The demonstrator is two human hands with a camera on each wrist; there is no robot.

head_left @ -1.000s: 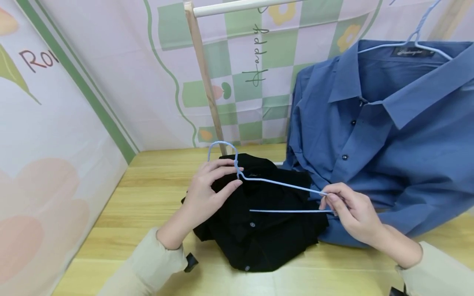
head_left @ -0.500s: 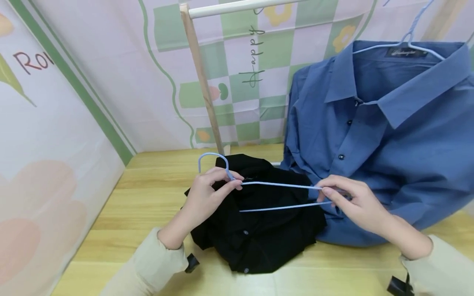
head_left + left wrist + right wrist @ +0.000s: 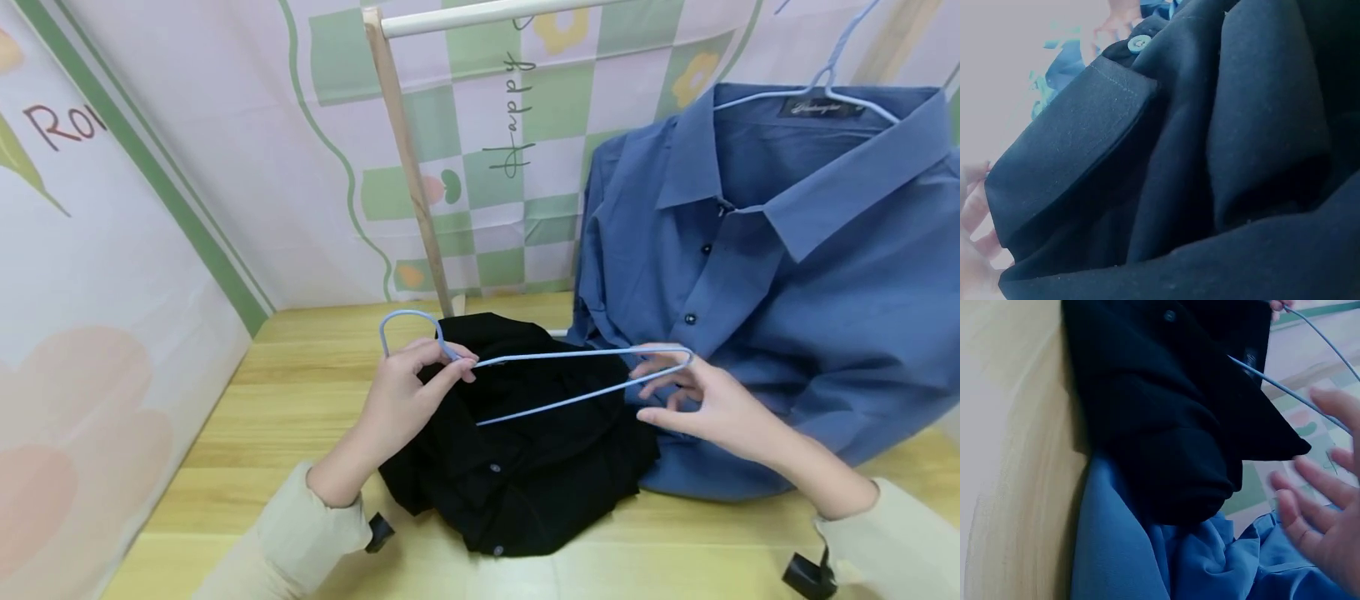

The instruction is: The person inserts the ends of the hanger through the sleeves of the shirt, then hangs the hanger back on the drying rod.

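Observation:
A light-blue wire hanger (image 3: 558,357) slants over a black buttoned shirt (image 3: 555,483) heaped on the table. The end of its lower bar goes out of sight at the shirt's collar. My left hand (image 3: 408,387) pinches the hanger just below its hook. At the hanger's right end, my right hand (image 3: 708,404) has its fingers spread and loosely bent, with the wire's bend lying over or against them; contact is unclear. In the right wrist view the same hand (image 3: 1329,512) is beside the wire. Black collar cloth (image 3: 1072,144) fills most of the left wrist view.
A blue shirt (image 3: 840,333) hangs on another blue hanger (image 3: 832,79) at the right, its lower part resting on the wooden table (image 3: 300,400). Behind the black shirt stands a rack with a wooden post (image 3: 412,158) and a white rail (image 3: 465,15). Patterned cloth lines the back.
My right hand has loosened its pinch on the hanger and spread its fingers. My left hand and the hanger have shifted slightly left, with the hook tipping further left.

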